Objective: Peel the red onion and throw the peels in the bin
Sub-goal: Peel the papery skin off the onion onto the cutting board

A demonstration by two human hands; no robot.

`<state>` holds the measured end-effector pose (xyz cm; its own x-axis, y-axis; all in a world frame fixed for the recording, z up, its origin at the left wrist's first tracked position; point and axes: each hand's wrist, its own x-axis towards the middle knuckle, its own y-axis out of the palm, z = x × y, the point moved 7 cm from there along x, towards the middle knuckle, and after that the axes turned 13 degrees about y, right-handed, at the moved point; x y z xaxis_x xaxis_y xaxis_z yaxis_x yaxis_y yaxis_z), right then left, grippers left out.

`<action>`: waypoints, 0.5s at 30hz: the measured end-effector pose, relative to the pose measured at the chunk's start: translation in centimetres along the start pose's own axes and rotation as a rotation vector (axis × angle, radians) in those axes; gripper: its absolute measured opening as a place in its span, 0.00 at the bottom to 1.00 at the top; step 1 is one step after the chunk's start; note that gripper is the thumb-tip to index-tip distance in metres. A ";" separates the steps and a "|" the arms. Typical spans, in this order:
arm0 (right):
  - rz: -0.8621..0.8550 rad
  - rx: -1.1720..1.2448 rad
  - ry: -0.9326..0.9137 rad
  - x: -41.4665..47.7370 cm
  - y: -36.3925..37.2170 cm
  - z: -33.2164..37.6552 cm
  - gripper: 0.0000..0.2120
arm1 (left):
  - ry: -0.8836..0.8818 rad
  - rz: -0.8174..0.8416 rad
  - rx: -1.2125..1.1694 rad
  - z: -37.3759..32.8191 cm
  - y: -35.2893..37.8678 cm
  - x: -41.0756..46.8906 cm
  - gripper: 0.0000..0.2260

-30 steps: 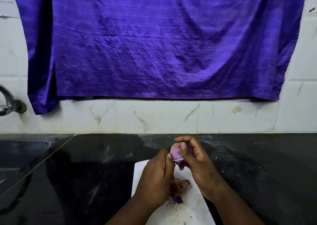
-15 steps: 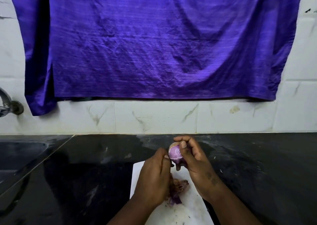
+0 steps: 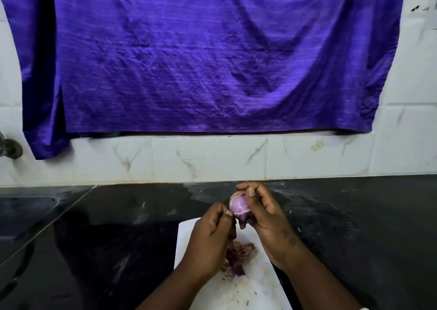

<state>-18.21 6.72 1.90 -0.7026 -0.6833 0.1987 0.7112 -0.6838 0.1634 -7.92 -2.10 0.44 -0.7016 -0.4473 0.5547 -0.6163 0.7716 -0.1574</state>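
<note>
Small, partly peeled red onion (image 3: pixel 238 207) gripped in the curled fingers of the right hand (image 3: pixel 267 217), above a white rectangular cutting board (image 3: pixel 257 286) on the black stone desk (image 3: pixel 118 238). Fingers of the left hand (image 3: pixel 210 236) curled, tips against the onion; whether they pinch skin cannot be told. Purple-brown peels (image 3: pixel 238 255) lie on the board.

Both forearms are shown bare down to the hands. A few small dark marks are seen on the back of the right hand (image 3: pixel 264 215) near the wrist, and short-cut nails are shown on its thumb and on the thumb of the left hand (image 3: pixel 210 236). A white sliver is caught against the right forearm at the bottom edge; whether it is worn cannot be told.
</note>
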 end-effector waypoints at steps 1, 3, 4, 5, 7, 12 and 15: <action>-0.002 -0.004 0.003 0.0 0.0 -0.1 0.18 | 0.004 -0.011 0.015 -0.1 -0.1 0.0 0.11; 0.001 0.003 0.007 0.0 0.0 -0.1 0.18 | 0.011 -0.023 0.036 -0.3 -0.3 0.0 0.09; 0.000 0.011 0.010 -0.1 0.0 -0.1 0.18 | 0.022 -0.025 0.064 -0.5 -0.4 0.0 0.09; -0.006 0.023 0.013 -0.1 0.0 -0.1 0.19 | 0.036 -0.024 0.100 -0.6 -0.5 0.0 0.08; -0.020 0.054 0.020 0.0 -0.3 0.0 0.18 | 0.055 -0.019 0.155 -0.6 -0.5 -0.1 0.08; -0.043 0.103 0.066 0.0 -0.9 -0.3 0.17 | 0.242 -0.016 0.206 -2.0 -0.8 0.1 0.05; -0.029 0.113 0.207 -0.2 -1.2 -0.7 0.23 | 0.441 0.081 0.272 -3.5 -0.2 -0.1 0.16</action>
<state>-18.91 7.46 0.98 -0.7046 -0.7095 -0.0079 0.6806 -0.6790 0.2754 -6.46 -0.64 3.27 -0.5700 -0.1127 0.8139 -0.6779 0.6242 -0.3883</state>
